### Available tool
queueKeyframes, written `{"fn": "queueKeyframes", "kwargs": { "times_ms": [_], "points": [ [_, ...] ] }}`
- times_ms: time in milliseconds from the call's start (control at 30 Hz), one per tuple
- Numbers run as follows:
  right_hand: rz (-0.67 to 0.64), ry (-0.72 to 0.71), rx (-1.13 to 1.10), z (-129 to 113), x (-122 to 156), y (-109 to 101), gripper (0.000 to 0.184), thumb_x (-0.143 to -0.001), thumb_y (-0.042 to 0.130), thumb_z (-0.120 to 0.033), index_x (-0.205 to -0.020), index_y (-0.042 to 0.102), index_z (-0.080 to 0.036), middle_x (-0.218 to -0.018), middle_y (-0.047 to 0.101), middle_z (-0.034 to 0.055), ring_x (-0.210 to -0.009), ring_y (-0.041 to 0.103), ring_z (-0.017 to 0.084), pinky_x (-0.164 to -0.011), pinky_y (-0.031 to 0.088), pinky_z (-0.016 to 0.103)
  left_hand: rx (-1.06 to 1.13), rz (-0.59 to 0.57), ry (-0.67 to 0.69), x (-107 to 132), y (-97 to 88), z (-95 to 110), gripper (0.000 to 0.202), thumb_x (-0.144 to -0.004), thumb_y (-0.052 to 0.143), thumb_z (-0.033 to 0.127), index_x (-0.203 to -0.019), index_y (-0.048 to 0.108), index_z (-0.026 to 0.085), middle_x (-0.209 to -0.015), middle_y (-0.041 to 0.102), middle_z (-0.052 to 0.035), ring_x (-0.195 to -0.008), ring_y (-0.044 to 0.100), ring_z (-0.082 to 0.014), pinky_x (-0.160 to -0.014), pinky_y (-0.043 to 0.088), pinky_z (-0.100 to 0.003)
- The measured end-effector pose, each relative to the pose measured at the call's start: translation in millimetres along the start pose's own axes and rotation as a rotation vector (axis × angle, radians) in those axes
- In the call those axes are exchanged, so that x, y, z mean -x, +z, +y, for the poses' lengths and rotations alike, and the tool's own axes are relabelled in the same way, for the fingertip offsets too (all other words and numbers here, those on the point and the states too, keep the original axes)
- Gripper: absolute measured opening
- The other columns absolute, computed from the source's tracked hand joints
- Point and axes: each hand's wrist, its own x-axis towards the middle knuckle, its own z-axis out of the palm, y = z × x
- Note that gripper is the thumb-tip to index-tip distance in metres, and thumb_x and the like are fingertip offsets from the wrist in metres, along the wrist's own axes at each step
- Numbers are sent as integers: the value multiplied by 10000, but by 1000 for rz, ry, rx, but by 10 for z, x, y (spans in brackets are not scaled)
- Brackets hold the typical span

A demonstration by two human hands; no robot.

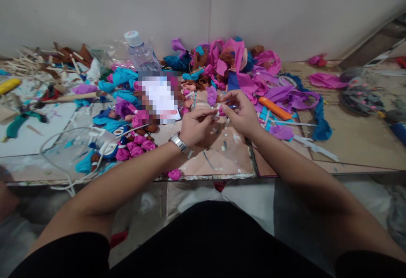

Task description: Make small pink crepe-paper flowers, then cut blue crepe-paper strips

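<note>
My left hand, with a metal watch on its wrist, is closed in a pinch over the work board. Opposite it, my right hand pinches a small magenta crumpled bundle. A bit of white strip shows at the left fingertips, against the bundle; the fingers hide most of both. Just behind the hands lies a purple crumpled piece. An orange utility knife rests right of my right hand. Tied magenta bundles lie left of my left wrist.
A phone and a clear bottle stand beyond my left hand. Pink and purple strips are heaped against the wall. Green-handled pliers and a white cable lie left. White strips lie right.
</note>
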Motion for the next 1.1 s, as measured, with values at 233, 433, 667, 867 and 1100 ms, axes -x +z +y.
{"fn": "queueKeyframes", "kwargs": {
  "times_ms": [233, 433, 667, 867, 1100],
  "points": [
    [-77, 122, -123, 68, -2, 75, 347, -810, 759, -311, -1115, 614, -232, -1031, 681, 35, -864, 675, 189, -760, 595, 334, -92, -6, 47, 17, -9, 58, 213, -937, 707, 291, -1058, 861, 208, -1034, 839, -78, -951, 782, -211, -892, 637, -340],
    [-91, 257, -318, 74, -24, 99, 400, -750, 812, -275, -1103, 625, -243, -899, 669, -9, -759, 672, 158, -713, 619, 308, -77, -31, 70, 20, 2, 48, 210, -934, 722, 291, -1066, 853, 194, -1009, 841, -80, -897, 791, -199, -855, 655, -329],
    [-82, 322, -357, 68, -33, 105, 400, -702, 810, -228, -1072, 657, -233, -836, 690, -23, -684, 641, 138, -627, 553, 264, 28, -57, 27, 19, 23, -11, 284, -917, 777, 378, -1101, 817, 165, -1047, 836, -113, -894, 815, -222, -842, 677, -350],
    [-74, 352, -370, 62, -33, 116, 394, -694, 757, -207, -1075, 658, -223, -761, 683, -45, -615, 605, 126, -601, 495, 261, 73, -80, 31, 22, 36, -14, 401, -896, 811, 481, -1138, 796, 163, -1048, 834, -118, -890, 818, -223, -839, 685, -354],
    [-69, 371, -356, 62, -21, 124, 398, -683, 715, -188, -1076, 658, -223, -762, 696, -32, -591, 592, 139, -575, 470, 274, 46, -83, 76, 35, 51, -34, 386, -913, 800, 490, -1132, 786, 173, -1071, 822, -116, -917, 811, -216, -870, 681, -356]
  ]
}}
